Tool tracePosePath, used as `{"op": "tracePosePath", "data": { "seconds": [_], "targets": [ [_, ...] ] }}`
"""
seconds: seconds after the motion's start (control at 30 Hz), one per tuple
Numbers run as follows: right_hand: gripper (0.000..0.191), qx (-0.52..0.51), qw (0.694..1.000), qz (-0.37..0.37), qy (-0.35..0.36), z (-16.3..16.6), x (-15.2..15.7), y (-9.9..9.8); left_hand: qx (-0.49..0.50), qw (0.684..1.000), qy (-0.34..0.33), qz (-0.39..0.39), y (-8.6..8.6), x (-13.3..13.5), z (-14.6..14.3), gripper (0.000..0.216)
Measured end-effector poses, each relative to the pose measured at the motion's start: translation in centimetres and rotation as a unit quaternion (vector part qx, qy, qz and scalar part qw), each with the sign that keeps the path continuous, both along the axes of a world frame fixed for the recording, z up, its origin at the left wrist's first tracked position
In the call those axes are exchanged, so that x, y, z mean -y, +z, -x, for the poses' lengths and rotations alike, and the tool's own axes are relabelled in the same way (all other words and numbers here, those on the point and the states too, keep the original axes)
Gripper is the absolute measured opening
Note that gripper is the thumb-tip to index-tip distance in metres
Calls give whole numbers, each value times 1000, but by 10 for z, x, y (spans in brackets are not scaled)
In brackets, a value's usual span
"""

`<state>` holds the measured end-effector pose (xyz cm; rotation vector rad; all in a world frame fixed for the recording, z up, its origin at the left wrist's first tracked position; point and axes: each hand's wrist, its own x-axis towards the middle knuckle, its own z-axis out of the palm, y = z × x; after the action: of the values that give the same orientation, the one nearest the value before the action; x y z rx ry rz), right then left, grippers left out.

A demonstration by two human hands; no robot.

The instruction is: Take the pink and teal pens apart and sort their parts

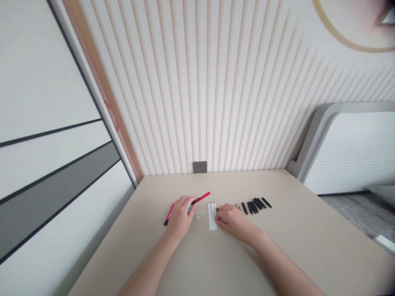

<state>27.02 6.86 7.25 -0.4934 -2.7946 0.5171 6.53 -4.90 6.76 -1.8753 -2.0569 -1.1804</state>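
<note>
My left hand (181,216) is closed around a slim pen-like stick (203,197), pink at its far end and dark near the fingers, with a bit of blue-green beside them. Another pink and black stick (166,220) lies at that hand's left, partly covered by it. Several small white pieces (198,217) are on the table to the hand's right. My right hand (231,220) rests with curled fingers at the right edge of a row of thin white sticks (211,220), which look like pen refills. Its fingertips are pressed together, and what they hold, if anything, is hidden.
Several black pen-barrel-like pieces (254,205) lie in a row right of my right hand. A few small greyish pieces (238,206) show just behind it. The beige table (197,263) meets a ribbed wall with a dark socket (200,167). A bed headboard (348,148) stands right.
</note>
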Motion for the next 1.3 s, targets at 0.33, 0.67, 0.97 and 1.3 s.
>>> {"op": "tracePosePath", "data": {
  "seconds": [0.33,0.67,0.97,1.3],
  "targets": [
    [14,-13,998,0,53,4,1,-6,-32,999,2,20,0,1,-4,12],
    [15,23,999,-9,27,3,4,2,-29,999,-3,25,3,2,-5,12],
    [15,24,999,-1,28,-2,2,7,-34,999,-1,38,3,2,-5,11],
    [18,30,998,2,51,-4,2,9,-36,999,0,38,3,2,-5,11]
  ]
}}
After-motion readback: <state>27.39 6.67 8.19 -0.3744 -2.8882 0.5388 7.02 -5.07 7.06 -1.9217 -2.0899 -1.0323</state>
